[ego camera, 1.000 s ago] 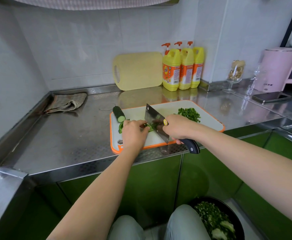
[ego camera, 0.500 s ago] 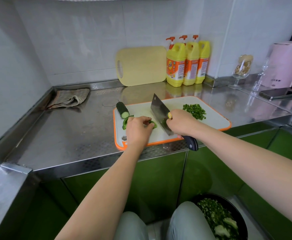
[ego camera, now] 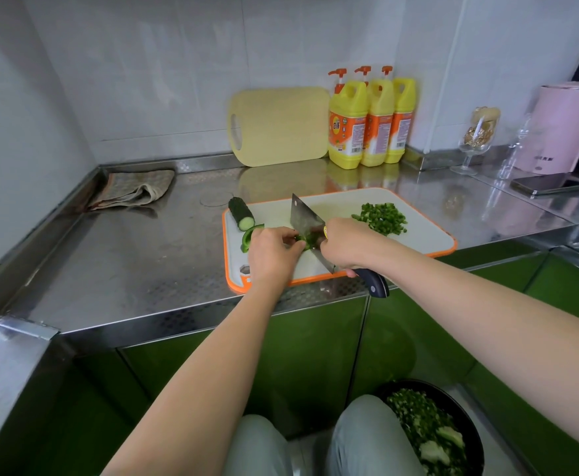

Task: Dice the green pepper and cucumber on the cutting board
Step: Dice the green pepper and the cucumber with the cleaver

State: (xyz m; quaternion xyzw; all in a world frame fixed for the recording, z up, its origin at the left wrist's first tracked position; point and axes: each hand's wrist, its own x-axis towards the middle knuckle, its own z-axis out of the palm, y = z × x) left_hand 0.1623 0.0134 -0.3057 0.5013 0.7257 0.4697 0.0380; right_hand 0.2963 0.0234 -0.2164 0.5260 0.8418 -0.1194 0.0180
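Observation:
A white cutting board (ego camera: 418, 231) with an orange rim lies on the steel counter. My left hand (ego camera: 272, 252) pinches a green pepper piece (ego camera: 303, 239) down on the board. My right hand (ego camera: 344, 245) grips a cleaver (ego camera: 303, 218), its blade standing against the pepper beside my left fingers, its dark handle (ego camera: 372, 281) past the board's front edge. Another curved pepper strip (ego camera: 246, 238) lies left of my left hand. A cucumber stub (ego camera: 241, 213) rests at the board's far left corner. A pile of diced green pepper (ego camera: 382, 218) sits on the right half.
A folded cloth (ego camera: 133, 188) lies at the counter's back left. A pale yellow board (ego camera: 279, 127) and three yellow detergent bottles (ego camera: 370, 121) stand against the wall. A glass (ego camera: 476, 139), pink kettle (ego camera: 566, 128) and phone (ego camera: 548, 183) stand right. A black bowl of chopped greens (ego camera: 432, 431) sits below.
The cleaver came down from a slightly raised position onto the pepper piece. My left hand stayed on the pepper. The camera tilted a little.

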